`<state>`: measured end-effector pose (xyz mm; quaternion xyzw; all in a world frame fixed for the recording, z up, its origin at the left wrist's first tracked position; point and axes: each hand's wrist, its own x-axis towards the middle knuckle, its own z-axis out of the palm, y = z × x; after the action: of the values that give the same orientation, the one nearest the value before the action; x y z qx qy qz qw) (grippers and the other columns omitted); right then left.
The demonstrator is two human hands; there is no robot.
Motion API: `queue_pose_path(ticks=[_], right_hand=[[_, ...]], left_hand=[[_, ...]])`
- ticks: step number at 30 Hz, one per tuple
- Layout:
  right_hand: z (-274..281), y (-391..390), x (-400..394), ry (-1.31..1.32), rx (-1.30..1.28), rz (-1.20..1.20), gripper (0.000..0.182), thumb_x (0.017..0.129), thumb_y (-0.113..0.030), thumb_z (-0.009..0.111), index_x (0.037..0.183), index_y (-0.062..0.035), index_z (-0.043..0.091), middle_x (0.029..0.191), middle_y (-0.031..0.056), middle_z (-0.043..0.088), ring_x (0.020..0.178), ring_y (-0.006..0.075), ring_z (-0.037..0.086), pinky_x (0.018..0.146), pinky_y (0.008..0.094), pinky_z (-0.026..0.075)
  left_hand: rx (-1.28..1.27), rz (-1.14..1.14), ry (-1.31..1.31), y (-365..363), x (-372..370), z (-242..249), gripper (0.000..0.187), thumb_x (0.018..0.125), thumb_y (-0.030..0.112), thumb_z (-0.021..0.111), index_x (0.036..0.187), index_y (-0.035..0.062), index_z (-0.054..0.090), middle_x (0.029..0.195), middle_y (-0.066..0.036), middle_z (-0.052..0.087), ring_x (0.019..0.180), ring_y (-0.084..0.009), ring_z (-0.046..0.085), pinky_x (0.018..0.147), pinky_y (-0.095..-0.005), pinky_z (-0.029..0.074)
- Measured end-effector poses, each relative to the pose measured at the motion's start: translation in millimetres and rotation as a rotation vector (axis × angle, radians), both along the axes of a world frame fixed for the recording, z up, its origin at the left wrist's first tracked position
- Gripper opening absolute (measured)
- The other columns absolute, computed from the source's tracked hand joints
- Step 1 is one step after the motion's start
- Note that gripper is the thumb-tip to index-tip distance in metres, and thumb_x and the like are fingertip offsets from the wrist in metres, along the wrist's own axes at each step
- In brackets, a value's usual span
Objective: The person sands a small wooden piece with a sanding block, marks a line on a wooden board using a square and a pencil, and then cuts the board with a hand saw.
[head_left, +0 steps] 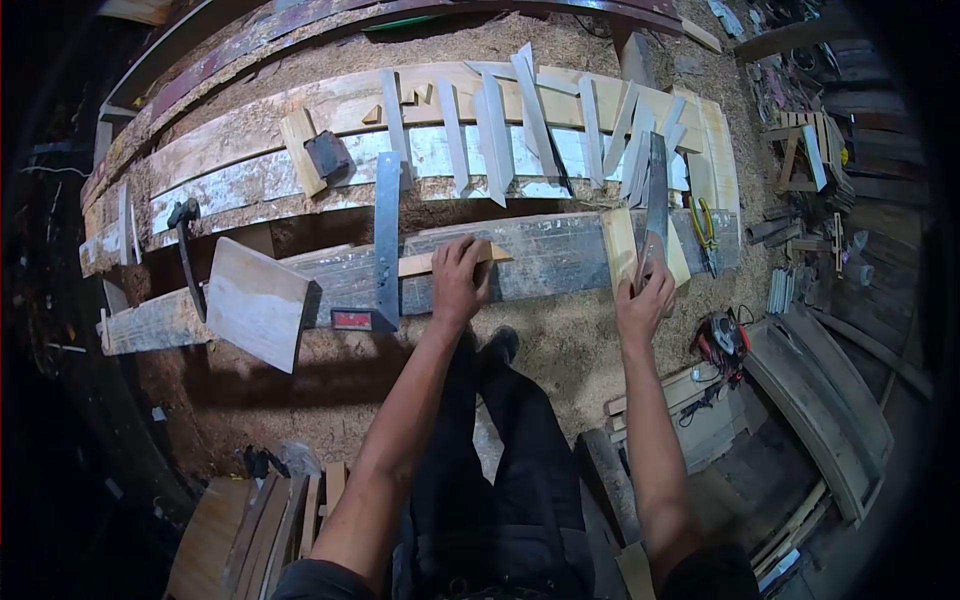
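Observation:
My left hand (461,277) is closed on a narrow wooden strip (418,264) with a pointed right end, lying on the grey plank of the bench (540,262). Just left of the strip stands a metal square (387,225) with its dark base toward me. My right hand (646,302) is closed round the lower end of a long grey metal tool (657,190), which points away from me over a pale wood block (620,245). To its right lie pliers with yellow handles (705,235).
A hammer (183,225) and a pale square board (258,300) lie at the left. Several pale strips (492,140) and a dark block (327,157) lie along the far planks. A red power tool (722,340) sits low at the right. Wood pieces (270,530) stand at the lower left.

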<state>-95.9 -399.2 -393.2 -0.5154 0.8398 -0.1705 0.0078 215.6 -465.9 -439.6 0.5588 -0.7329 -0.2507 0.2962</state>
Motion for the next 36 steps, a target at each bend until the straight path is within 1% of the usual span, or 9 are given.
queue_pose_path(ticks=[9, 15, 16, 19, 20, 22, 24, 29, 36], right_hand=[[-15.4, 20.6, -24.9, -0.109, 0.062, -0.061, 0.048, 0.090, -0.025, 0.074, 0.133, -0.0085, 0.059, 0.117, 0.0157, 0.064, 0.117, 0.0379, 0.057, 0.105, 0.0546, 0.039], [-32.2, 17.5, -43.2, -0.270, -0.189, 0.036, 0.045, 0.095, -0.021, 0.069, 0.133, 0.0003, 0.056, 0.112, 0.0198, 0.068, 0.101, 0.0413, 0.065, 0.095, 0.0519, 0.049], [-30.8, 15.2, -44.5, -0.195, -0.292, 0.079, 0.046, 0.100, -0.018, 0.064, 0.138, 0.0037, 0.052, 0.115, 0.0208, 0.069, 0.100, 0.0345, 0.068, 0.087, 0.0460, 0.053], [15.9, 14.1, -13.8, -0.726, -0.314, -0.172, 0.044, 0.103, -0.020, 0.061, 0.139, 0.0039, 0.051, 0.114, 0.0185, 0.069, 0.101, 0.0246, 0.068, 0.087, 0.0388, 0.054], [34.5, 15.3, 14.4, -0.660, -0.463, -0.092, 0.046, 0.105, -0.025, 0.063, 0.138, 0.0041, 0.050, 0.111, 0.0158, 0.069, 0.100, 0.0187, 0.066, 0.086, 0.0340, 0.054], [62.5, 19.6, 75.0, -0.687, -0.538, -0.132, 0.046, 0.103, -0.031, 0.067, 0.133, 0.0028, 0.055, 0.109, 0.0142, 0.069, 0.097, 0.0203, 0.067, 0.084, 0.0354, 0.055], [28.9, 61.3, 88.2, -0.939, -0.098, -0.168, 0.046, 0.103, -0.033, 0.067, 0.132, 0.0021, 0.057, 0.098, 0.0159, 0.072, 0.088, 0.0219, 0.070, 0.079, 0.0389, 0.057], [20.8, 87.5, 166.6, -0.794, 0.051, 0.113, 0.045, 0.101, -0.023, 0.067, 0.135, 0.0038, 0.057, 0.090, 0.0305, 0.071, 0.088, 0.0480, 0.073, 0.066, 0.0502, 0.059], [3.8, 101.0, 189.8, -0.791, 0.105, 0.146, 0.052, 0.100, -0.017, 0.065, 0.144, 0.0065, 0.050, 0.104, 0.0349, 0.070, 0.094, 0.0479, 0.072, 0.072, 0.0496, 0.060]], left_hand=[[0.007, 0.066, 0.021, 3.5, -8.4, 0.5, 0.040, 0.081, 0.008, 0.078, 0.120, 0.0061, 0.067, 0.124, -0.015, 0.061, 0.119, -0.0376, 0.055, 0.106, -0.0486, 0.043], [-0.008, 0.120, 0.063, 5.3, -11.5, -5.7, 0.034, 0.083, 0.013, 0.076, 0.116, 0.0062, 0.068, 0.119, -0.016, 0.063, 0.118, -0.0375, 0.056, 0.106, -0.0499, 0.042], [-0.002, 0.132, 0.072, 4.0, -11.8, -6.4, 0.032, 0.084, 0.014, 0.075, 0.114, 0.0062, 0.069, 0.117, -0.016, 0.064, 0.118, -0.0368, 0.056, 0.105, -0.0496, 0.042], [0.009, 0.158, 0.045, -0.1, -13.7, -0.7, 0.026, 0.085, 0.016, 0.074, 0.109, 0.0064, 0.068, 0.110, -0.013, 0.064, 0.112, -0.0341, 0.057, 0.101, -0.0467, 0.042], [0.012, 0.164, 0.028, -1.8, -15.2, 0.4, 0.025, 0.085, 0.016, 0.074, 0.107, 0.0064, 0.068, 0.108, -0.012, 0.064, 0.109, -0.0331, 0.058, 0.099, -0.0454, 0.042], [-0.043, 0.181, 0.000, -3.1, -18.5, -6.0, 0.023, 0.084, 0.017, 0.074, 0.104, 0.0073, 0.068, 0.107, -0.011, 0.063, 0.108, -0.0328, 0.058, 0.096, -0.0452, 0.042], [-0.077, 0.200, -0.026, -1.4, -19.3, -10.9, 0.022, 0.084, 0.018, 0.073, 0.102, 0.0078, 0.067, 0.107, -0.011, 0.063, 0.107, -0.0326, 0.057, 0.095, -0.0451, 0.041], [-0.034, 0.212, -0.099, -2.0, -20.5, -14.9, 0.024, 0.083, 0.021, 0.074, 0.102, 0.0073, 0.065, 0.105, -0.011, 0.061, 0.104, -0.0321, 0.057, 0.093, -0.0459, 0.040], [-0.082, 0.211, -0.032, -4.2, -21.4, -13.9, 0.017, 0.089, 0.018, 0.073, 0.099, 0.0066, 0.065, 0.103, -0.010, 0.061, 0.104, -0.0327, 0.057, 0.095, -0.0449, 0.038]])
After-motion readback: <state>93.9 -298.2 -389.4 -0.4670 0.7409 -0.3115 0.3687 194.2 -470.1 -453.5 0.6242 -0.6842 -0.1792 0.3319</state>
